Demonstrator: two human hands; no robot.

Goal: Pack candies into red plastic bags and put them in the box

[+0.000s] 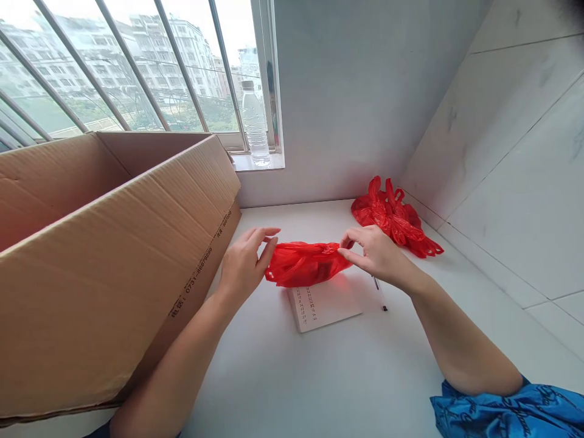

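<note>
A red plastic bag [310, 264] is stretched sideways between my two hands, gathered into a narrow band. At its left end is my left hand [244, 261], the thumb against the bag and the index finger reaching past it; the other fingers are partly hidden. My right hand [371, 252] pinches the upper right corner between thumb and fingers. Partly beneath the bag lies an open notebook [328, 310] with columns of handwritten figures. A pen [379, 293] rests just right of the notebook, its upper part hidden by my right hand.
On the left stands a large open cardboard box [137, 255]. More crumpled red bags [392, 216] lie at the back right, against the tiled wall [524, 182]. A clear water bottle [255, 125] stands on the window sill [271, 161] behind the white table [292, 383].
</note>
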